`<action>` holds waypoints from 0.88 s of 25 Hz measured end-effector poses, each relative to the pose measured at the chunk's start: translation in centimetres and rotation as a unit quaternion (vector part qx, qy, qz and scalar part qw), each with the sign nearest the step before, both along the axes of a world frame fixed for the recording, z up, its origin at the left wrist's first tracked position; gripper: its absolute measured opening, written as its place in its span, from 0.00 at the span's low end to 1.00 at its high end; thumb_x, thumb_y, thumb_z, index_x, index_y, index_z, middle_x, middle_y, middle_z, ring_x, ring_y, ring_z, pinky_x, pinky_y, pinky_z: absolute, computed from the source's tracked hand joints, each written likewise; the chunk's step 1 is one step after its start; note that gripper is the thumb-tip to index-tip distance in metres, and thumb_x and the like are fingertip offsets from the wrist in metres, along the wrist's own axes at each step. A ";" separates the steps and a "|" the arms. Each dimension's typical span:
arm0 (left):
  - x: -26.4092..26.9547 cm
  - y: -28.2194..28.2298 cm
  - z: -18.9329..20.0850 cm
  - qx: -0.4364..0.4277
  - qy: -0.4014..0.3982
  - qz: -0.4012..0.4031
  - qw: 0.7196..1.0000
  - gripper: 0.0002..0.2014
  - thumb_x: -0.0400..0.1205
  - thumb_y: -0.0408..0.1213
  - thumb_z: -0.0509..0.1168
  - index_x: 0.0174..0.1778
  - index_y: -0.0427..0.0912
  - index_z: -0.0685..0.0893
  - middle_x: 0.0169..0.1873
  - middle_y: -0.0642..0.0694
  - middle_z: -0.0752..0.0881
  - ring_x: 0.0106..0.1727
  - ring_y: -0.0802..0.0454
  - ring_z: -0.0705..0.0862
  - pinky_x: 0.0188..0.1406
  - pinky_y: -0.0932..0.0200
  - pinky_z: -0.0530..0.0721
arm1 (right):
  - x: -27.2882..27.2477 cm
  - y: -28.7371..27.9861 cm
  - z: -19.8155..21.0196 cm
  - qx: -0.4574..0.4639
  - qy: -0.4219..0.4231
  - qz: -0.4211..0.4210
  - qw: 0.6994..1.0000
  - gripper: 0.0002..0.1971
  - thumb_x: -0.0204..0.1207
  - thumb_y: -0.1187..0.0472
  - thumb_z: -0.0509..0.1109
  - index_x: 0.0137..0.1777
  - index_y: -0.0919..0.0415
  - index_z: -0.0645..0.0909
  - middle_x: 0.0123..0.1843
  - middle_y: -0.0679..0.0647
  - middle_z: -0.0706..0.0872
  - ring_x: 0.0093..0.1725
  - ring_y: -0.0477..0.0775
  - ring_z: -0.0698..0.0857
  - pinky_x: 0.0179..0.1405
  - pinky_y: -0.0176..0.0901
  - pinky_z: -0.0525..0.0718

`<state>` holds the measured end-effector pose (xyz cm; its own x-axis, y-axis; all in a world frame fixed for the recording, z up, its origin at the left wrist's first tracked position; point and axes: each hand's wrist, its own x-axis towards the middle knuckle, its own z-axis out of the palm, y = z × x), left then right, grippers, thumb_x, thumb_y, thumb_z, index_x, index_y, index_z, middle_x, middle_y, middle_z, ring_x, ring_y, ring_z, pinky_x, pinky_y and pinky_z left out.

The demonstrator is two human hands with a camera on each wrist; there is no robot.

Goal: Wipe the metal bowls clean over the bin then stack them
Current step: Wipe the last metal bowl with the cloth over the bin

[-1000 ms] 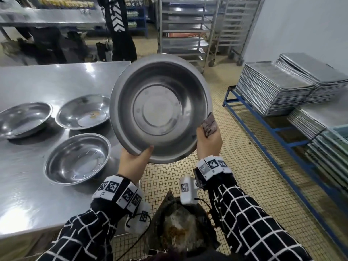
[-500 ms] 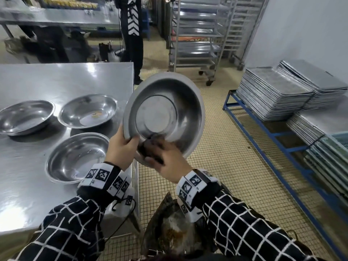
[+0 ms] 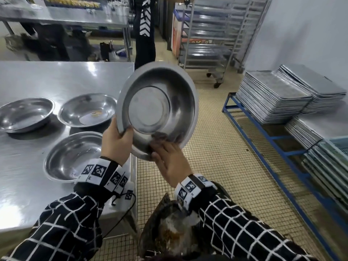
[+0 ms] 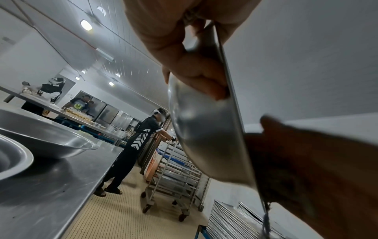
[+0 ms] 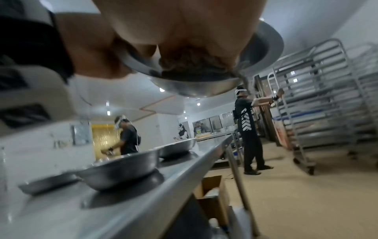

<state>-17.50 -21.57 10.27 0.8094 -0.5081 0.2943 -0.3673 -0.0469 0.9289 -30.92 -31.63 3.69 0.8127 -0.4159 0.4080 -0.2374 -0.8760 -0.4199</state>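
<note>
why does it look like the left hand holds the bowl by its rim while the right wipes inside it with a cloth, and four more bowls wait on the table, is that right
Nearly. The left hand does grip the bowl by its rim, and the right hand presses a cloth inside it. But the head view shows three bowls on the table, not four.

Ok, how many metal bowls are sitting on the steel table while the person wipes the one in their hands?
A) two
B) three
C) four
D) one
B: three bowls rest on the steel table, apart from the held bowl that the left hand grips.
</note>
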 end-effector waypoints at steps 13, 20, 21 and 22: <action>-2.1 -0.7 -0.1 -0.036 0.070 -0.057 0.995 0.17 0.77 0.26 0.63 0.48 0.56 0.82 0.40 0.55 0.87 0.44 0.58 0.84 0.50 0.54 0.83 | -2.8 -8.6 3.2 0.043 -0.152 -0.238 0.958 0.33 0.84 0.49 0.58 0.85 0.50 0.48 0.85 0.57 0.49 0.78 0.58 0.64 0.53 0.44 0.83; -0.8 0.5 -0.4 -0.005 0.111 -0.126 0.986 0.13 0.73 0.30 0.64 0.47 0.53 0.82 0.38 0.48 0.86 0.43 0.48 0.85 0.43 0.53 0.85 | -5.5 -11.1 5.6 0.208 -0.164 -0.237 0.935 0.15 0.76 0.48 0.72 0.47 0.61 0.77 0.37 0.50 0.82 0.34 0.44 0.79 0.31 0.25 0.73; -0.5 0.5 -0.5 -0.002 0.109 -0.124 0.986 0.14 0.73 0.29 0.65 0.50 0.52 0.83 0.38 0.49 0.87 0.44 0.48 0.86 0.43 0.55 0.85 | -5.6 -11.1 5.3 0.221 -0.158 -0.232 0.934 0.14 0.75 0.50 0.73 0.44 0.61 0.77 0.36 0.50 0.82 0.33 0.46 0.79 0.29 0.24 0.73; -0.2 0.5 -0.8 -0.004 0.104 -0.112 0.988 0.15 0.74 0.29 0.66 0.53 0.51 0.83 0.40 0.50 0.87 0.45 0.49 0.87 0.43 0.57 0.85 | -5.8 -10.7 5.1 0.239 -0.163 -0.229 0.929 0.13 0.75 0.52 0.74 0.43 0.61 0.77 0.36 0.50 0.82 0.33 0.46 0.79 0.29 0.22 0.74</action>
